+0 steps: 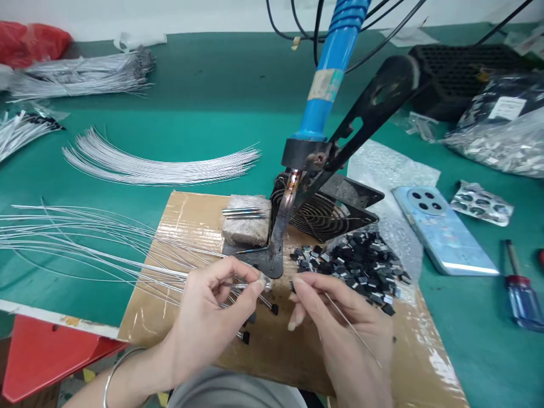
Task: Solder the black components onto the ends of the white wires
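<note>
My left hand (221, 314) pinches a small clear piece (266, 282) between thumb and forefinger, over the brown cardboard (272, 362). Thin white wires (165, 269) run leftward from behind that hand, and a few black-tipped ends (245, 338) lie under it. Just right of it, my right hand (335, 323) holds a small black connector (292, 287) at its fingertips. A thin wire (352, 328) also passes across this hand. Beyond the right hand is a heap of small black connectors (365, 266).
A blue soldering iron (327, 85) on a black bracket points down behind my hands. Near it sit a wrapped block (246, 226) and a black fan (318, 212). At right lie a phone (446, 232) and a screwdriver (522, 300). White wires (161, 170) form a bundle behind.
</note>
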Demonstrator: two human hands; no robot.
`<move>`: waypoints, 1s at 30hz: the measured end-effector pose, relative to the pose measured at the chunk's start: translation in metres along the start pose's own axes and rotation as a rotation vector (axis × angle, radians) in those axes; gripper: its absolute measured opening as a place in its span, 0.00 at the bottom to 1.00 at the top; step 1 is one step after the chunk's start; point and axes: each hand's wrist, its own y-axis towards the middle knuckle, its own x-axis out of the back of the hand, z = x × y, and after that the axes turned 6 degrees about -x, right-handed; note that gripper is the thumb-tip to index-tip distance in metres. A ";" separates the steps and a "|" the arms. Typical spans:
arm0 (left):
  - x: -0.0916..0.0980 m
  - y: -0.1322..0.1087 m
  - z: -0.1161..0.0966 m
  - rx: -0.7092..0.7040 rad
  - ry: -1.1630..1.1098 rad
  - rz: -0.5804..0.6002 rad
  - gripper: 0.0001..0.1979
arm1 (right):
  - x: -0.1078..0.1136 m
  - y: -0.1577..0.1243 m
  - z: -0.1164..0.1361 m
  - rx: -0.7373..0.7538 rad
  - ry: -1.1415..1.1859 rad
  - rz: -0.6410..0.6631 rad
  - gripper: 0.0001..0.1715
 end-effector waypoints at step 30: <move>-0.006 0.008 -0.005 -0.018 -0.148 -0.006 0.05 | -0.011 -0.012 -0.003 0.251 -0.197 0.039 0.22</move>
